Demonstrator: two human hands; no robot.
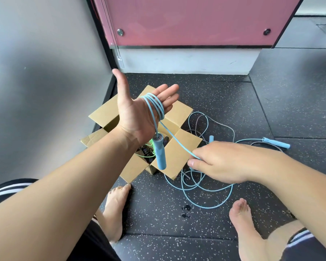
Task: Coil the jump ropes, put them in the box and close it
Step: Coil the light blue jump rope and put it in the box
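Note:
My left hand [137,112] is held palm up with straight fingers above the open cardboard box [179,149]. Several turns of the light blue jump rope [155,105] are wound round its fingers. One blue handle [160,153] hangs from the coil below my wrist. My right hand [228,162] pinches the same rope where it runs taut down from the coil. The rope's loose length [205,196] lies in loops on the floor, ending at the second blue handle [277,143]. Inside the box lie a green rope [153,147] and a black rope [145,151].
A grey rope [222,126] lies tangled with the blue one to the right of the box. A grey wall stands at the left, a pink panel behind. My bare feet [113,210] are on the dark speckled floor mat [177,223].

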